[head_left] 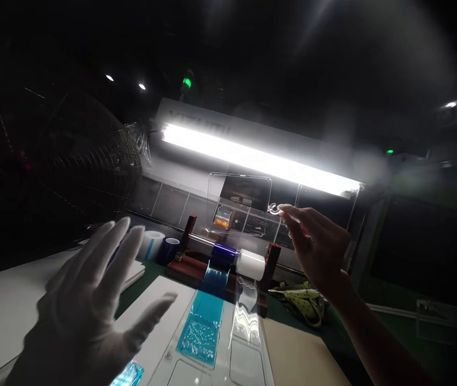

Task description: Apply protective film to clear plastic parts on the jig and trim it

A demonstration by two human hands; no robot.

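Observation:
My right hand [320, 236], bare, is raised in front of the lamp. Thumb and fingers pinch a small looped clear tab at the right edge of a thin clear plastic panel [240, 217]. The panel is see-through with rounded corners, held up so the things behind show through it. My left hand [95, 300], in a white glove, is spread open over the table's left side and holds nothing. Below the panel, a blue film roll [224, 255] and a white film roll [251, 264] sit on one rod. Strips from both run down towards me.
A bright tube lamp [260, 161] crosses the middle. Beside my left hand stand a white roll [152, 244] and a dark blue roll [171, 250]. A tan board [300, 354] lies at right, near a yellow-green patterned cloth [302, 303]. A large fan cage [103, 155] is at left.

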